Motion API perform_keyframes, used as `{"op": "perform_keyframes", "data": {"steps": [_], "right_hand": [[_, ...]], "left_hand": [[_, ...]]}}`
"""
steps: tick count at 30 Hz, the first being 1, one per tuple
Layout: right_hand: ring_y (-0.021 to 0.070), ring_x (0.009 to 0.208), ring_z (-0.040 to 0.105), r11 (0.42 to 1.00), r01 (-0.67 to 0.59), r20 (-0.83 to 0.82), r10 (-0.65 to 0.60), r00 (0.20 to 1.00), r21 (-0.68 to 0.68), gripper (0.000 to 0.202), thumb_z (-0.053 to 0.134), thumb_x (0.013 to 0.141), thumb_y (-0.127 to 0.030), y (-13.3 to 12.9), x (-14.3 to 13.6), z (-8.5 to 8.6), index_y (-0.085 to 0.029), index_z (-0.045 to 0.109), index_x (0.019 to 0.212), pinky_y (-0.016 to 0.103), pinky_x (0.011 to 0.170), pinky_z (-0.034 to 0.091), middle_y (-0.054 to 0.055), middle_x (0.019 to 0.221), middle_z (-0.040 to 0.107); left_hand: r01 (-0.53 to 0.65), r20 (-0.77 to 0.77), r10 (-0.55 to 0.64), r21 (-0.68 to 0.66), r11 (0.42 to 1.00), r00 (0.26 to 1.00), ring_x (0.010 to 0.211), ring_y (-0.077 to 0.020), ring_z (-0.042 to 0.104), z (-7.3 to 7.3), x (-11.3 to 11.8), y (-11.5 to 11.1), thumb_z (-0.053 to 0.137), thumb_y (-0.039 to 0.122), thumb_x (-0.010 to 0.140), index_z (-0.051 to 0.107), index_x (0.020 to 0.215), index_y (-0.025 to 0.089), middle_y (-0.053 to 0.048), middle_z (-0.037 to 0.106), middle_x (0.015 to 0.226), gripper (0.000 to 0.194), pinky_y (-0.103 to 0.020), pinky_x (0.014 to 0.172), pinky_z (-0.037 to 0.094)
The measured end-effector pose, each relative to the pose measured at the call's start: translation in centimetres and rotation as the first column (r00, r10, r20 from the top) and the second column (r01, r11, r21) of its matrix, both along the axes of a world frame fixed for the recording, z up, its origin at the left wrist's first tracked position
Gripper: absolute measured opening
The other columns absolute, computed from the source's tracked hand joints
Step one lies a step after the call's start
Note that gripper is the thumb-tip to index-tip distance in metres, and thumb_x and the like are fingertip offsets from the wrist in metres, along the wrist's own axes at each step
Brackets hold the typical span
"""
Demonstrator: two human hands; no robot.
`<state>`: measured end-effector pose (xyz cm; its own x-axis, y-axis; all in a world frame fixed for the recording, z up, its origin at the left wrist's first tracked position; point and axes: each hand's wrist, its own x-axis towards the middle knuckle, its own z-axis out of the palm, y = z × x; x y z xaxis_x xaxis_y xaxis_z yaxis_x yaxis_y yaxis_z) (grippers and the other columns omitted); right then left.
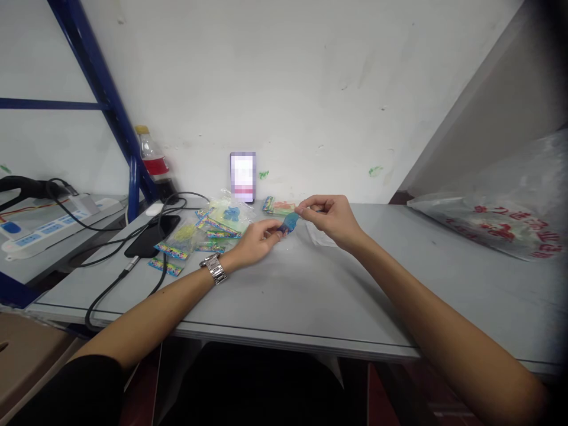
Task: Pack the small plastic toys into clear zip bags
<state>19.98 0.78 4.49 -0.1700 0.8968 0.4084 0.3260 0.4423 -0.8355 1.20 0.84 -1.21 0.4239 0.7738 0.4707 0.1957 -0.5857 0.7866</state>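
Note:
A small, flat blue piece [291, 222], with a darker lower end, is held between both hands just above the table; its exact kind is too small to make out. My left hand [257, 239], below a metal wristwatch, pinches the lower left end. From the upper right, my right hand [331, 218] has thumb and fingertips closed at the other end. Behind the fingers lies a small clear packet [281, 207] with something orange and green inside. Under the right hand rests a white sheet [318, 235]. Left of my left hand, several clear packets [228, 214] with colourful header strips lie piled.
A lit phone [243, 177] leans upright against the wall. At left are a black phone [153, 235] with cables, a cola bottle [155, 163], a power strip [57, 222] and a blue metal frame [95, 74]. A plastic bag [492, 228] sits at right.

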Motion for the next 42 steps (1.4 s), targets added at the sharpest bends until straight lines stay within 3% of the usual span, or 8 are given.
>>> {"op": "perform_keyframes", "data": {"steps": [8, 13, 17, 24, 30, 34, 38, 42], "right_hand": [[0.0072, 0.047, 0.024, 1.000, -0.017, -0.018, 0.018, 1.000, 0.016, 0.027, 0.072, 0.069, -0.043, -0.2, -0.2, 0.1, -0.017, 0.068, 0.067, 0.027, 0.048, 0.021, -0.007, 0.045, 0.030], [0.0084, 0.049, 0.032, 0.999, -0.034, -0.024, 0.034, 0.999, 0.006, 0.024, 0.074, 0.068, -0.039, -0.5, -0.3, 0.2, -0.016, 0.067, 0.065, 0.028, 0.050, 0.023, -0.004, 0.048, 0.040], [0.0068, 0.047, 0.028, 0.999, -0.038, -0.011, 0.038, 0.999, 0.012, 0.022, 0.074, 0.068, -0.036, -0.5, -0.2, 0.4, -0.016, 0.067, 0.065, 0.027, 0.049, 0.021, -0.005, 0.048, 0.039], [0.0054, 0.046, 0.022, 1.000, -0.008, -0.025, 0.009, 1.000, 0.021, 0.025, 0.075, 0.067, -0.039, -0.2, 0.1, 0.4, -0.016, 0.064, 0.064, 0.027, 0.047, 0.017, -0.006, 0.048, 0.037], [0.0056, 0.045, 0.025, 1.000, -0.009, -0.065, 0.011, 0.998, 0.028, 0.026, 0.074, 0.067, -0.039, -0.1, 0.1, 0.4, -0.015, 0.064, 0.064, 0.026, 0.044, 0.018, -0.005, 0.047, 0.038], [0.0049, 0.044, 0.024, 1.000, -0.012, -0.134, 0.014, 0.991, 0.012, 0.024, 0.074, 0.067, -0.037, -0.1, 0.1, 0.5, -0.015, 0.064, 0.065, 0.026, 0.043, 0.017, -0.006, 0.047, 0.037], [0.0050, 0.044, 0.023, 1.000, -0.026, -0.135, 0.024, 0.991, -0.009, 0.025, 0.074, 0.066, -0.037, -0.2, -0.1, 0.4, -0.015, 0.064, 0.065, 0.026, 0.043, 0.017, -0.007, 0.045, 0.033], [0.0055, 0.045, 0.024, 0.998, -0.057, -0.101, 0.054, 0.993, -0.024, 0.025, 0.073, 0.067, -0.038, -0.4, -0.3, 0.3, -0.015, 0.064, 0.066, 0.026, 0.045, 0.020, -0.008, 0.045, 0.033]], "left_hand": [[-0.012, -0.038, 0.013, 0.018, 1.000, 0.999, 0.078, -0.0154, 0.059, 0.4, -0.2, -0.3, 0.051, 0.008, 0.075, 0.063, 0.089, 0.013, -0.007, 0.067, 0.089, 0.019, -0.029, 0.073, 0.049], [-0.029, -0.051, 0.030, 0.021, 0.999, 0.998, 0.076, -0.0150, 0.057, 0.7, -0.1, -0.6, 0.054, 0.019, 0.080, 0.062, 0.085, 0.013, -0.006, 0.065, 0.085, 0.011, -0.028, 0.070, 0.047], [-0.087, -0.075, 0.092, 0.061, 0.994, 0.993, 0.072, -0.0145, 0.054, 0.5, 0.0, -0.4, 0.051, 0.031, 0.088, 0.062, 0.079, 0.014, -0.004, 0.061, 0.076, 0.022, -0.028, 0.067, 0.044], [-0.097, -0.108, 0.106, 0.088, 0.991, 0.988, 0.073, -0.0142, 0.054, 0.3, 0.1, -0.3, 0.051, 0.031, 0.089, 0.064, 0.078, 0.014, -0.004, 0.062, 0.079, 0.024, -0.027, 0.066, 0.043], [0.005, -0.006, -0.006, -0.115, 0.993, 1.000, 0.070, -0.0131, 0.054, 0.3, -0.1, 0.0, 0.055, 0.036, 0.086, 0.065, 0.079, 0.012, -0.006, 0.064, 0.078, 0.026, -0.026, 0.063, 0.043], [0.198, 0.208, -0.127, -0.372, 0.907, 0.970, 0.073, -0.0140, 0.056, 0.5, -0.3, 0.2, 0.061, 0.033, 0.080, 0.065, 0.075, 0.011, -0.007, 0.064, 0.079, 0.023, -0.026, 0.063, 0.042], [0.416, 0.453, -0.166, -0.534, 0.736, 0.876, 0.070, -0.0159, 0.057, 0.8, -0.5, 0.2, 0.059, 0.027, 0.075, 0.058, 0.061, 0.012, -0.007, 0.059, 0.070, 0.021, -0.028, 0.059, 0.040], [0.537, 0.525, -0.200, -0.633, 0.557, 0.827, 0.068, -0.0160, 0.056, 1.0, -0.6, 0.3, 0.053, 0.029, 0.079, 0.051, 0.053, 0.013, -0.008, 0.057, 0.067, 0.030, -0.029, 0.061, 0.040]]}}
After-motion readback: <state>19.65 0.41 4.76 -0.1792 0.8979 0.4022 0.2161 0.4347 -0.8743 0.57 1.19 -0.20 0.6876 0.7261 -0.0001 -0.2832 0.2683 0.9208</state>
